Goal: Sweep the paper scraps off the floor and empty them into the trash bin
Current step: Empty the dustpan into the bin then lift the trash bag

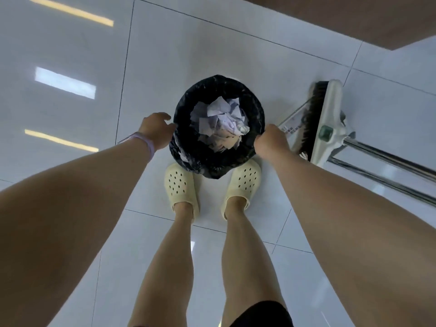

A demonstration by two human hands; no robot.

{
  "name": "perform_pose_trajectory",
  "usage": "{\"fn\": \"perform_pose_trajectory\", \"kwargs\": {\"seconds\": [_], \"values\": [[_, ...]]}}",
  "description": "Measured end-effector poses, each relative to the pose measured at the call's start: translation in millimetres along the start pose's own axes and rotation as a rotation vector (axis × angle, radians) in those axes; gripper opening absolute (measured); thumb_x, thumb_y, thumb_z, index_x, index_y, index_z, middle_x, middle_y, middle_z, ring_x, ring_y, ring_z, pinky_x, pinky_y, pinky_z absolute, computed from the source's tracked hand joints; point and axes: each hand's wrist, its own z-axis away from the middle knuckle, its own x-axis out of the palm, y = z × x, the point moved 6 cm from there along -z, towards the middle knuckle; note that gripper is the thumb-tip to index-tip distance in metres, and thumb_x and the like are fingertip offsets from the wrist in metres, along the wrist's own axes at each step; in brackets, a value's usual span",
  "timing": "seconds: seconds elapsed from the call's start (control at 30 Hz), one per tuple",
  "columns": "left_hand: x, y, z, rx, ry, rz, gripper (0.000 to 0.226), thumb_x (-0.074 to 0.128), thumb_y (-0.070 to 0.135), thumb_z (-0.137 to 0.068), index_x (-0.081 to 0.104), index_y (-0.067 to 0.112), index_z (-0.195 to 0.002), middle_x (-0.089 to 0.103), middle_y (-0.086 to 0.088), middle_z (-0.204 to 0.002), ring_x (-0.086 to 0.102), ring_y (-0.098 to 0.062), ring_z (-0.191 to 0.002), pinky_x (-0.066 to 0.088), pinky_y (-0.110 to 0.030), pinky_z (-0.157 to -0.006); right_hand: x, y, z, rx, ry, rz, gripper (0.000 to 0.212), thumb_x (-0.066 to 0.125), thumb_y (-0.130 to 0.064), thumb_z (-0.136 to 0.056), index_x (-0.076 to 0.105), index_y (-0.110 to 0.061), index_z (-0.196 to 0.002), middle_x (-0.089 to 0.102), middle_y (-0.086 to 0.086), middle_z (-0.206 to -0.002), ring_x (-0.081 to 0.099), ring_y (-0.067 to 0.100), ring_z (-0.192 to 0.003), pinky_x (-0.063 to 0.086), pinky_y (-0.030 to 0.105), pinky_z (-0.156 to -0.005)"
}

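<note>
A round trash bin point(186, 102) lined with a black bag stands on the white tiled floor just in front of my feet. Crumpled white paper scraps point(221, 119) fill its inside. My left hand point(157, 129) rests at the bin's left rim, fingers curled onto the bag's edge. On the opposite rim, my right hand point(271, 141) pinches the bag in a closed fist. A broom point(326, 119) with dark bristles and a pale head lies with a dustpan point(293, 119) to the right of the bin.
The broom's metal handles point(387, 161) run off to the right edge. A brown wooden panel point(354, 17) fills the top right corner. My feet in pale yellow clogs point(179, 185) stand right behind the bin. Glossy tiles reflect ceiling lights on the left.
</note>
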Motion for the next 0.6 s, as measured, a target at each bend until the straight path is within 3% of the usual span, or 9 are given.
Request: {"fn": "perform_pose_trajectory", "kwargs": {"seconds": [0.07, 0.17, 0.27, 0.43, 0.5, 0.6], "values": [[4.6, 6.5, -2.6, 0.036, -0.029, 0.002, 0.029, 0.055, 0.024, -0.096, 0.069, 0.009, -0.117, 0.072, -0.016, -0.104, 0.068, -0.032, -0.098, 0.055, -0.039, -0.087, 10.8, 3.2, -4.1, 0.01, -0.002, -0.062, 0.012, 0.051, -0.008, -0.097, 0.058, -0.003, -0.105, 0.063, 0.014, -0.104, 0.062, 0.036, -0.105, 0.039, 0.03, -0.072], [-2.0, 16.7, -0.3, 0.017, -0.056, 0.005, 0.023, 0.053, 0.014, -0.091, 0.069, -0.001, -0.097, 0.073, -0.019, -0.089, 0.07, -0.034, -0.091, 0.057, -0.046, -0.082, 6.1, 4.5, 2.3, 0.024, 0.063, -0.125, 0.018, 0.054, -0.014, -0.099, 0.06, -0.003, -0.112, 0.063, 0.013, -0.108, 0.06, 0.036, -0.108, 0.038, 0.031, -0.074], [-23.5, 34.7, 19.9, 0.044, -0.104, -0.013, 0.023, 0.053, 0.014, -0.091, 0.069, -0.003, -0.096, 0.074, -0.018, -0.084, 0.072, -0.033, -0.089, 0.057, -0.043, -0.08, -15.5, 8.2, 24.2, 0.01, 0.081, -0.134, 0.019, 0.053, -0.024, -0.101, 0.058, -0.006, -0.106, 0.063, 0.017, -0.113, 0.06, 0.036, -0.107, 0.038, 0.031, -0.074], [-87.5, 75.9, 95.5, 0.125, -0.217, -0.103, 0.025, 0.055, 0.016, -0.096, 0.069, -0.003, -0.091, 0.075, -0.011, -0.077, 0.073, -0.025, -0.078, 0.051, -0.029, -0.065, -79.5, 10.2, 104.1, 0.024, 0.013, -0.222, 0.026, 0.055, -0.032, -0.1, 0.051, -0.009, -0.092, 0.06, 0.011, -0.092, 0.068, 0.034, -0.091, 0.051, 0.036, -0.071], [-122.4, 96.1, 141.4, 0.189, -0.209, -0.121, 0.022, 0.056, 0.016, -0.096, 0.066, -0.002, -0.088, 0.072, -0.012, -0.076, 0.07, -0.026, -0.07, 0.053, -0.028, -0.063, -112.1, 12.5, 155.8, 0.034, 0.019, -0.383, 0.026, 0.058, -0.031, -0.098, 0.051, -0.01, -0.085, 0.064, 0.014, -0.09, 0.07, 0.036, -0.083, 0.06, 0.045, -0.074], [-173.4, 124.6, 220.6, 0.289, -0.193, -0.218, 0.023, 0.056, 0.018, -0.094, 0.059, 0.003, -0.077, 0.074, -0.017, -0.078, 0.072, -0.031, -0.078, 0.055, -0.036, -0.071, -158.4, 19.3, 246.9, 0.038, 0.02, -0.537, 0.024, 0.059, -0.023, -0.095, 0.05, -0.012, -0.077, 0.062, 0.014, -0.08, 0.07, 0.037, -0.075, 0.061, 0.052, -0.071]]}}
